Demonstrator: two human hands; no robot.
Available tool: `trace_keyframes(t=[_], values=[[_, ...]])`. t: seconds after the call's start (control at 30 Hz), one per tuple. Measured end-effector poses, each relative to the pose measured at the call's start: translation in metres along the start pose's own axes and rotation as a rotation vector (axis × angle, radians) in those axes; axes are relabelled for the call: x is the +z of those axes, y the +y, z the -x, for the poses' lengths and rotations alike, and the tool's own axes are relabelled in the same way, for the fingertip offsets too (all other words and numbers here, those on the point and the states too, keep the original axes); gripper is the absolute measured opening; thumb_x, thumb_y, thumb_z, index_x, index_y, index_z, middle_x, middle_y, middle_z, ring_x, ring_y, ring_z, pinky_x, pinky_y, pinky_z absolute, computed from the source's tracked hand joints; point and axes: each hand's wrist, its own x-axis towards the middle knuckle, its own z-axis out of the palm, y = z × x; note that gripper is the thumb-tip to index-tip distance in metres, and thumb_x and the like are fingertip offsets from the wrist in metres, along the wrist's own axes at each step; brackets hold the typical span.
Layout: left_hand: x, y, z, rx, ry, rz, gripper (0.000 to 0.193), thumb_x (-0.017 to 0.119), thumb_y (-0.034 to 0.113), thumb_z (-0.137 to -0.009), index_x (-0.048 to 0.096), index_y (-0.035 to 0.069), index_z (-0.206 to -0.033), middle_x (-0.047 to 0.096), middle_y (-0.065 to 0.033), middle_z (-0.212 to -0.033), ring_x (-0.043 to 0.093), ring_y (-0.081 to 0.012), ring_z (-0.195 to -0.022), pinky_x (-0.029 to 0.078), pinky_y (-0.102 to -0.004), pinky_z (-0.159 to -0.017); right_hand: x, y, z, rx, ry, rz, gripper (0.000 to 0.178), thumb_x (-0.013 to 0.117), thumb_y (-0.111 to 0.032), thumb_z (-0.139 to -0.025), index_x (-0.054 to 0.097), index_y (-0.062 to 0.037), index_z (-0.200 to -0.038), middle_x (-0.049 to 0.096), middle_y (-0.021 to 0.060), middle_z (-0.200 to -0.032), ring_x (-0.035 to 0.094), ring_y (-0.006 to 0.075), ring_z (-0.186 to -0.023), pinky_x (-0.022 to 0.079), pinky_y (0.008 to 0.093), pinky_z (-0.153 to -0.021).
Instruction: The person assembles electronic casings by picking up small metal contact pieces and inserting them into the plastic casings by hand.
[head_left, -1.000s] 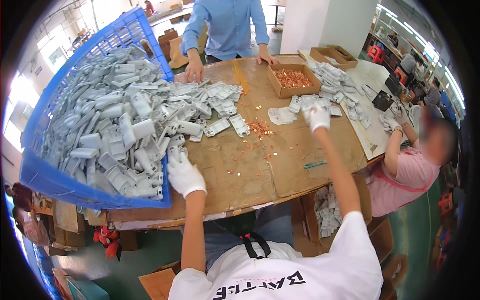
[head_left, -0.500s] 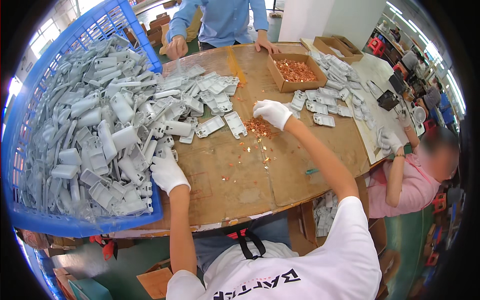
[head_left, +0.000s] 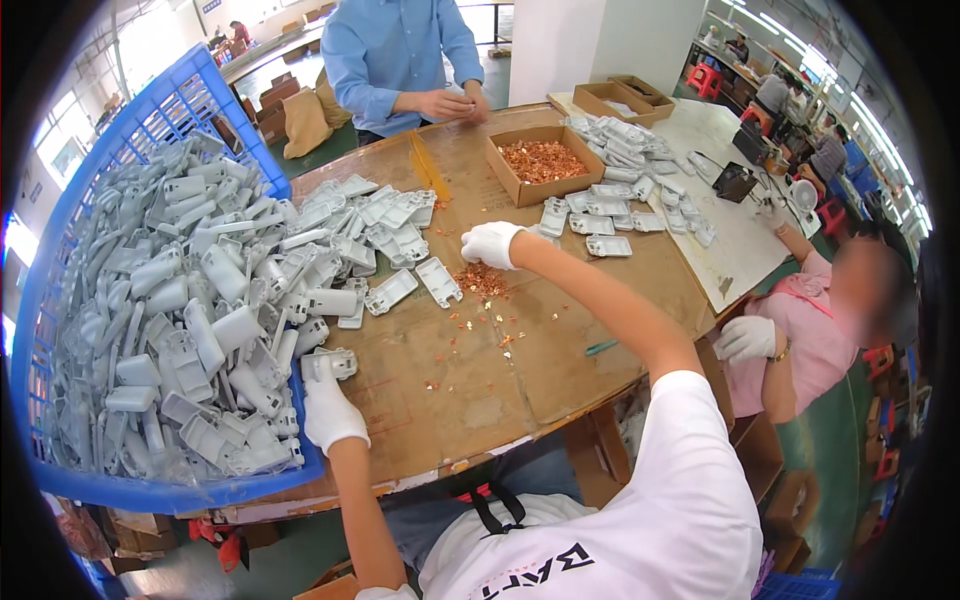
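Note:
My left hand (head_left: 333,408), in a white glove, is closed round one end of a pale grey plastic housing (head_left: 343,364) beside the basket. Over the small loose pile of copper-coloured metal pieces (head_left: 486,284) is my gloved right hand (head_left: 494,245), its fingertips drawn together. What sits between those fingertips is too small to make out. Two open-faced housings lie near the pile, one of them a shallow shell (head_left: 439,283) with its hollow side up. A blue basket (head_left: 190,492) heaped with the same housings stands at my left, and some spill onto the table.
A cardboard box (head_left: 545,190) of copper pieces stands on the cardboard-covered table (head_left: 450,390), with more housings (head_left: 608,246) beside it. A thin green tool (head_left: 601,348) lies at right. Across the table stands a person in blue (head_left: 385,60); another in pink (head_left: 795,345) sits at right.
My left hand has taken a housing from the basket's edge. My right hand stays over the copper pile. The person in blue has brought both hands together; the pink-clad person's gloved hand has lowered.

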Motion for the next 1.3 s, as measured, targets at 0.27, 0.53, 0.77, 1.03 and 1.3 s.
trace_keyframes(t=[0.27, 0.53, 0.77, 1.03, 1.3], values=[[0.003, 0.0, 0.017, 0.131, 0.117, 0.666, 0.061, 0.048, 0.004, -0.09, 0.038, 0.027, -0.146, 0.058, -0.0209, -0.127, 0.057, -0.0405, -0.112, 0.046, -0.0457, -0.091, -0.008, -0.009, 0.008, 0.131, -0.17, 0.008, 0.021, 0.063, -0.004, -0.073, 0.069, -0.0077, -0.093, 0.067, 0.017, -0.091, 0.066, 0.0361, -0.095, 0.053, 0.0434, -0.08], [0.051, 0.003, 0.013, 0.215, -0.178, 1.367, 0.074, 0.053, -0.016, -0.072, 0.042, 0.005, -0.142, 0.053, -0.0151, -0.136, 0.047, -0.0247, -0.131, 0.037, -0.0324, -0.108, 0.015, -0.003, 0.012, 0.242, 0.036, -0.24, 0.013, 0.063, -0.008, -0.073, 0.064, -0.008, -0.087, 0.065, 0.0167, -0.089, 0.063, 0.0371, -0.087, 0.051, 0.044, -0.075], [0.018, 0.042, 0.025, 0.235, -0.118, 1.185, 0.067, 0.067, -0.003, -0.074, 0.048, 0.007, -0.137, 0.058, -0.0155, -0.131, 0.056, -0.027, -0.12, 0.043, -0.0333, -0.101, 0.011, 0.003, 0.035, 0.348, 0.064, -0.201, 0.015, 0.064, -0.013, -0.076, 0.063, -0.0073, -0.09, 0.065, 0.0166, -0.096, 0.063, 0.0366, -0.094, 0.051, 0.044, -0.083], [0.011, 0.049, 0.032, 0.144, -0.092, 1.251, 0.064, 0.071, -0.004, -0.072, 0.054, 0.006, -0.132, 0.063, -0.0141, -0.125, 0.06, -0.0255, -0.116, 0.046, -0.0317, -0.097, -0.029, -0.091, 0.048, 0.342, 0.779, -0.667, 0.018, 0.064, -0.004, -0.076, 0.066, -0.008, -0.094, 0.068, 0.0126, -0.085, 0.067, 0.0272, -0.079, 0.053, 0.0343, -0.072], [0.01, 0.072, 0.043, 0.117, 0.105, 1.083, 0.052, 0.068, -0.002, -0.075, 0.057, 0.004, -0.125, 0.064, -0.0179, -0.116, 0.063, -0.0333, -0.107, 0.051, -0.0399, -0.09, -0.014, -0.2, 0.043, 0.014, 0.781, -0.732, 0.015, 0.062, 0.003, -0.075, 0.062, -0.0065, -0.086, 0.06, 0.0094, -0.088, 0.061, 0.0286, -0.079, 0.05, 0.0368, -0.07]])
